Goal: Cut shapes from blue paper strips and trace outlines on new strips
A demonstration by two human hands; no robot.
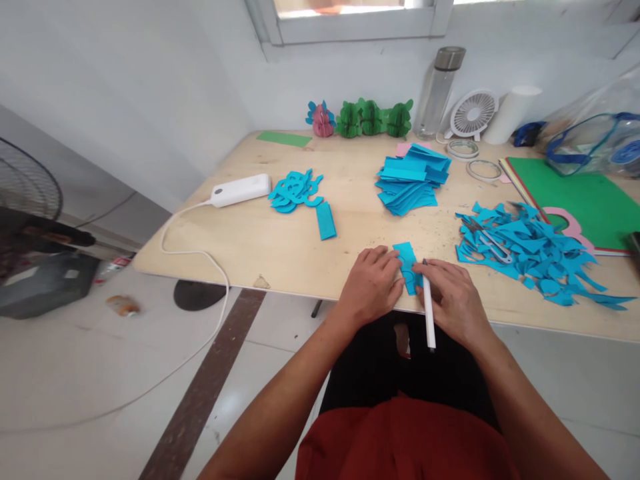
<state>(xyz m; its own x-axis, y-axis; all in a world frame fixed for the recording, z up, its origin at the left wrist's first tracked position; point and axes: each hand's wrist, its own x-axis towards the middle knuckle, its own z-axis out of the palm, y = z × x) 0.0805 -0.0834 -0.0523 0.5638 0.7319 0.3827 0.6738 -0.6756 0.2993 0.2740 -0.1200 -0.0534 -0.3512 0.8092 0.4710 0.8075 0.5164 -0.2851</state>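
A small folded piece of blue paper [405, 253] lies at the table's front edge, with curved outlines showing on it. My left hand [371, 285] presses its left side down with the fingers close together. In my right hand [456, 297] is a white pen [429, 313], slanted with one end pointing back toward my lap; the fingertips of this hand also rest at the paper's right side. Just beyond on the left, another folded blue strip [327, 221] lies beside a pile of curved blue cutouts [293, 190]. A stack of folded blue paper [413, 177] sits farther back.
Blue scraps [530, 253] spread at right, with scissors [493, 245] on them. Green sheets [595, 200] and tape rolls [463, 149] lie behind. Paper figures [370, 119], a bottle [440, 93] and a small fan [473, 113] line the wall. A white power bank [243, 189] trails a cable.
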